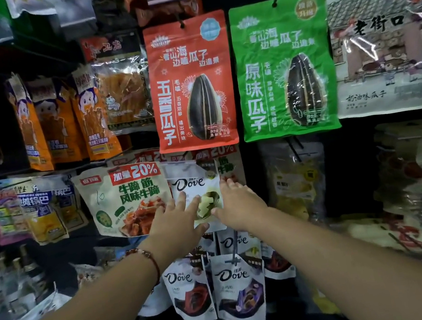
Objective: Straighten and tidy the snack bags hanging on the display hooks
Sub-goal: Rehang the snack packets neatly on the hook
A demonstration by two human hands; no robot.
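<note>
**Both hands on the white Dove pouch, mid-rack**

The person's left hand (176,219) and right hand (234,202) meet on a white Dove pouch (195,187) hanging in the middle of the display. The left grip lies with its fingers stretched across the pouch's lower left face, thumb under its bottom edge; the right grip presses flat against the pouch's right edge, fingers fairly straight. Neither clearly curls round the pouch (it reads as steadying and squaring, not lifting).

Just left of the left grip, and partly under it, a beef-tendon snack bag (124,198) hangs tilted, its top leaning left, so it looks unstraightened. Straight above the grips the red sunflower-seed bag (192,82) and the green sunflower-seed bag (284,65) hang flat and fairly square on their hooks and seem to need little. Below the grips, the dark Dove pouches (216,289) overlap one another at differing heights. Farther left of the left grip the orange snack bags (60,120) fan out at angles.

As a judgement, the job is early to midway: the upper row looks tidy, one pouch is in hand, and the tilted bag, the lower Dove cluster and the left-side bags remain to be straightened.
</note>
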